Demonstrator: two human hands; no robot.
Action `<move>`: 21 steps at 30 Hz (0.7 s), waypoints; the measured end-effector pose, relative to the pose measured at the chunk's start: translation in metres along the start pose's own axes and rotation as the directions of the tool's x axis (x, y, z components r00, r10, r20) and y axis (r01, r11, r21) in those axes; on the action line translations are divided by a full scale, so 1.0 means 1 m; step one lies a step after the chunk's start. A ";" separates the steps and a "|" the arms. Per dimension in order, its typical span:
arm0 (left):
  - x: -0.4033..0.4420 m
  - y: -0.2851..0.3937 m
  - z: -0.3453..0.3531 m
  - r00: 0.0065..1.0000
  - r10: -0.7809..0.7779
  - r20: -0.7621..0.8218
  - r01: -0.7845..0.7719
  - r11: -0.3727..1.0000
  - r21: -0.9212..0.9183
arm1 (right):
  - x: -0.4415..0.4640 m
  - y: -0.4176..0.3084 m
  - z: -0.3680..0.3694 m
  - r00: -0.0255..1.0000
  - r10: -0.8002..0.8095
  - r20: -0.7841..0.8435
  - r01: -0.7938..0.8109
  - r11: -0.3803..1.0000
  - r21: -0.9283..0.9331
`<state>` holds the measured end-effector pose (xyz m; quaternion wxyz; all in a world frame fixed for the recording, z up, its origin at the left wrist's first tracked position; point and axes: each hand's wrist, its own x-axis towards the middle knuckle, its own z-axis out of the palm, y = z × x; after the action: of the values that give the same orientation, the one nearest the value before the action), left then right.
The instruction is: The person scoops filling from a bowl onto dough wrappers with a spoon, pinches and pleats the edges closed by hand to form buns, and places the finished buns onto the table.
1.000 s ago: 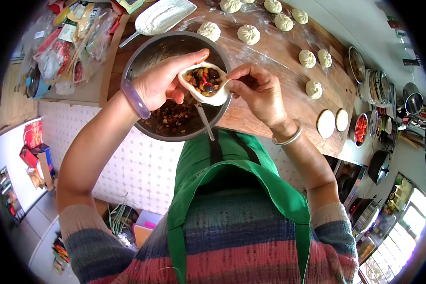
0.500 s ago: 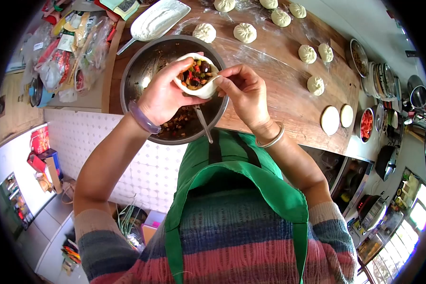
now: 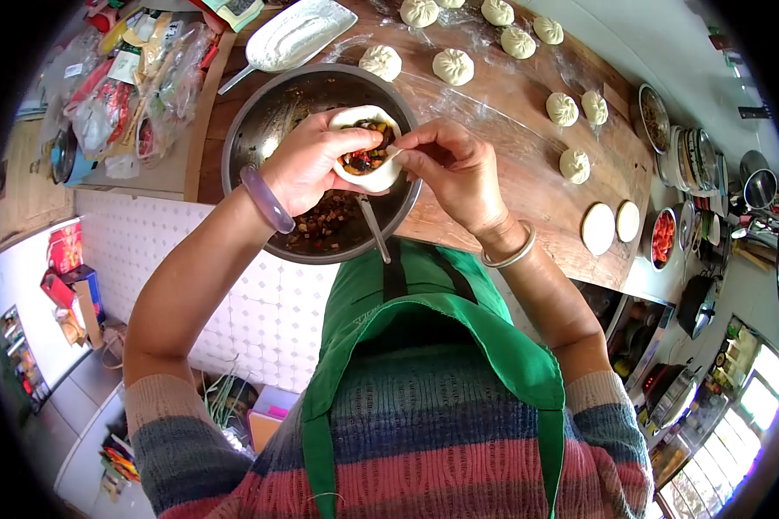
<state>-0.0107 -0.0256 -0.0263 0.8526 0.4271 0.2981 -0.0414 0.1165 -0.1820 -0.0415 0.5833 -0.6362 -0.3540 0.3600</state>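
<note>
My left hand (image 3: 310,164) cups a round dough wrapper (image 3: 374,179) with chopped filling (image 3: 365,159) inside, its thumb lying over the filling. My right hand (image 3: 455,173) pinches the wrapper's right edge between thumb and fingertips. Both hands are above a steel mixing bowl (image 3: 234,156) that holds more chopped filling (image 3: 325,221). A spoon (image 3: 373,227) rests in the bowl, its handle sticking out over the near rim.
Several pleated buns (image 3: 453,67) lie on the floured wooden table (image 3: 511,199). Two flat dough rounds (image 3: 598,228) sit near its right edge. Behind the bowl is a scoop of flour (image 3: 299,35). Plastic bags (image 3: 138,86) are piled left; a bowl of red pieces (image 3: 663,238) stands right.
My left thumb has moved inward over the filling. The right hand has shifted slightly right and down, still pinching the wrapper's edge. The whole view has shifted a little.
</note>
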 end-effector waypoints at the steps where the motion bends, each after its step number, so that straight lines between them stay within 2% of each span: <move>1: 0.001 0.000 -0.001 1.000 -0.010 0.014 0.010 1.000 0.002 | 0.000 0.002 -0.002 0.996 -0.094 -0.006 0.093 0.993 -0.074; 3: 0.001 0.001 -0.003 0.998 -0.034 0.048 0.034 0.999 0.016 | 0.003 0.007 -0.004 0.960 -0.279 0.004 0.273 0.937 -0.220; 6: -0.001 0.007 -0.004 0.992 -0.084 0.092 0.079 0.995 0.053 | 0.005 -0.001 -0.006 0.959 -0.279 0.044 0.282 0.931 -0.234; 9: -0.002 0.013 -0.004 0.986 -0.129 0.109 0.118 0.988 0.103 | 0.001 -0.015 -0.002 0.999 -0.043 -0.007 0.041 0.982 -0.182; 12: -0.002 0.017 -0.004 0.978 -0.166 0.128 0.142 0.974 0.178 | 0.005 -0.006 -0.008 0.963 -0.239 0.126 0.265 0.923 -0.279; 15: -0.001 0.021 -0.002 0.971 -0.196 0.134 0.162 0.959 0.232 | 0.007 -0.006 -0.009 0.899 -0.410 0.151 0.436 0.822 -0.365; 18: 0.002 0.024 -0.001 0.966 -0.226 0.125 0.190 0.950 0.250 | 0.009 -0.011 -0.008 0.900 -0.399 0.177 0.436 0.828 -0.351; 20: 0.000 0.024 0.002 0.972 -0.219 0.081 0.195 0.953 0.230 | 0.006 -0.014 -0.005 0.948 -0.302 0.098 0.317 0.884 -0.343; 21: -0.001 0.024 0.001 0.982 -0.162 0.092 0.147 0.977 0.154 | 0.006 -0.015 -0.004 0.966 -0.252 0.057 0.256 0.906 -0.337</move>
<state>-0.0030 -0.0116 -0.0089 0.8275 0.4614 0.2817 -0.1518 0.1223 -0.1782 -0.0267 0.5040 -0.6738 -0.4944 0.2180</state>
